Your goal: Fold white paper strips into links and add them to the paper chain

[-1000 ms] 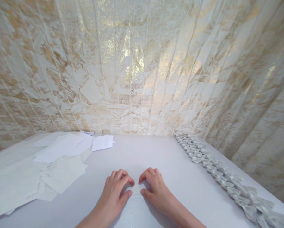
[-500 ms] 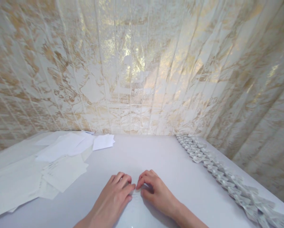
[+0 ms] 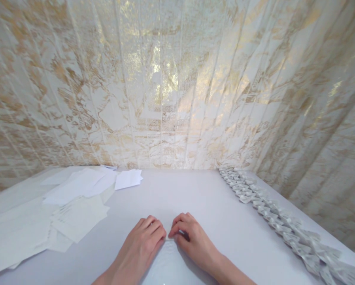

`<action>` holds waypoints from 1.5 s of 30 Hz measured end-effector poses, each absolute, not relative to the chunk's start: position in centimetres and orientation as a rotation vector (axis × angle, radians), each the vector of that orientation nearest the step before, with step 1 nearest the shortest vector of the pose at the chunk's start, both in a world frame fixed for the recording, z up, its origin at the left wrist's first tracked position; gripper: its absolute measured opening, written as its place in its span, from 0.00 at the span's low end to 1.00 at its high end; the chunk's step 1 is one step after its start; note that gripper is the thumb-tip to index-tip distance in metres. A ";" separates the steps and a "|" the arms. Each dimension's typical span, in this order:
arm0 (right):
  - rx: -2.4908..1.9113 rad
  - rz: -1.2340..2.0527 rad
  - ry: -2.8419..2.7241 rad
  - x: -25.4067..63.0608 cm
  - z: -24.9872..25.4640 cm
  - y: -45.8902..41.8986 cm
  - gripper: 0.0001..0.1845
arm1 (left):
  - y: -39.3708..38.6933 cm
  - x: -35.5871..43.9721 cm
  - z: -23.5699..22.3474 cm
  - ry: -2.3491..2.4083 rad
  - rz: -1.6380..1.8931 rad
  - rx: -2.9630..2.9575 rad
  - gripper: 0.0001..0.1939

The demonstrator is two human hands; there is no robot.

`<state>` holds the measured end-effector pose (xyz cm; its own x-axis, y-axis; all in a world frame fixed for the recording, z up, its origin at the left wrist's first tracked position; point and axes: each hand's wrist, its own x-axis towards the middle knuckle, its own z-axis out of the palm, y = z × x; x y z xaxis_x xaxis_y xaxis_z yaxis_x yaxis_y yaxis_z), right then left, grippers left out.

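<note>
A thin, pale sheet with a slight shine (image 3: 167, 263), perhaps clear plastic, lies flat on the white table between my forearms. Its far edge shows as a narrow folded strip just between my fingertips. My left hand (image 3: 146, 241) is closed at the left end of that strip, knuckles up and thumb hidden. On the strip's right end my right hand (image 3: 192, 237) pinches with thumb and index finger. The two hands are almost touching at the fingertips. How much of the edge each hand grips is hidden under the fingers.
Loose white papers (image 3: 20, 225) overlap across the table's left side, with a small paper stack (image 3: 128, 179) beyond them. Overlapping rows of grey-white folded pieces (image 3: 272, 215) run along the right edge. A white and gold curtain (image 3: 171, 99) hangs behind the table (image 3: 183, 194).
My fingers have closed from an open, curved pose onto the sheet's far edge. Both hands have drawn slightly nearer to me, and a folded strip now shows between them.
</note>
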<state>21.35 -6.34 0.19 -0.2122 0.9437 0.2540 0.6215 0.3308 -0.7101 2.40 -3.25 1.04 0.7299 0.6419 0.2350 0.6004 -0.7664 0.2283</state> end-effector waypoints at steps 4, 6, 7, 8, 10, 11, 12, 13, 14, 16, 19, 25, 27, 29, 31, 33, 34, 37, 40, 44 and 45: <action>-1.402 0.566 -1.948 21.1 0.5 -6.6 0.14 | -3.2 2.3 0.8 1.031 0.530 2.869 0.09; -1.413 0.549 -1.965 21.0 0.6 -6.6 0.12 | -3.1 2.4 0.5 1.042 0.624 2.924 0.10; -1.416 0.539 -1.980 20.9 0.7 -6.6 0.11 | -3.1 2.4 0.4 1.039 0.689 2.952 0.10; -1.416 0.519 -2.006 20.8 0.8 -6.5 0.10 | -3.0 2.5 0.3 1.029 0.756 2.977 0.10; -1.404 0.445 -2.089 20.6 1.0 -6.6 0.09 | -3.1 2.6 0.2 0.992 0.883 3.012 0.10; -1.395 0.405 -2.130 20.5 1.2 -6.6 0.09 | -3.2 2.7 0.2 0.969 0.938 3.027 0.11; -1.389 0.372 -2.162 20.4 1.3 -6.7 0.09 | -3.4 2.7 0.3 0.942 0.990 3.045 0.11; -1.389 0.350 -2.183 20.3 1.4 -6.8 0.08 | -3.5 2.8 0.5 0.916 1.042 3.064 0.11; -1.397 0.332 -2.196 20.2 1.5 -6.9 0.08 | -3.7 2.9 0.6 0.891 1.093 3.081 0.12; -1.432 0.268 -2.227 20.0 1.6 -7.1 0.07 | -4.1 3.0 1.0 0.850 1.196 3.098 0.13; -1.473 0.121 -2.323 19.9 1.7 -7.3 0.08 | -4.8 3.1 1.6 0.815 1.311 3.025 0.13; -1.435 0.282 -2.185 20.4 2.0 -7.4 0.16 | -5.8 3.2 1.2 1.045 1.036 2.206 0.09; -1.401 0.370 -2.101 20.5 2.1 -7.5 0.16 | -5.8 3.3 0.8 1.032 0.877 1.898 0.11; -1.373 0.424 -2.056 20.4 2.1 -7.7 0.13 | -5.8 3.5 0.4 0.882 0.804 1.685 0.14; -1.329 0.447 -2.048 20.3 1.9 -7.8 0.12 | -5.7 3.6 0.1 0.726 0.819 1.558 0.17; -1.277 0.446 -2.057 20.3 1.7 -7.9 0.12 | -5.7 3.7 -0.2 0.653 0.846 1.478 0.21; -1.250 0.445 -2.065 20.3 1.6 -7.9 0.12 | -5.8 3.8 -0.3 0.647 0.858 1.446 0.23; -1.156 0.456 -2.061 20.4 1.4 -7.8 0.12 | -6.1 3.8 -0.7 0.676 0.893 1.369 0.28; -1.055 0.496 -2.021 20.7 1.3 -7.8 0.19 | -6.5 3.9 -0.9 0.690 0.919 1.328 0.26; -0.994 0.433 -2.013 21.1 1.1 -7.6 0.22 | -6.6 3.8 -0.7 0.696 0.942 1.273 0.24; -0.983 0.408 -2.016 21.2 1.0 -7.6 0.22 | -6.5 3.8 -0.5 0.704 0.934 1.274 0.22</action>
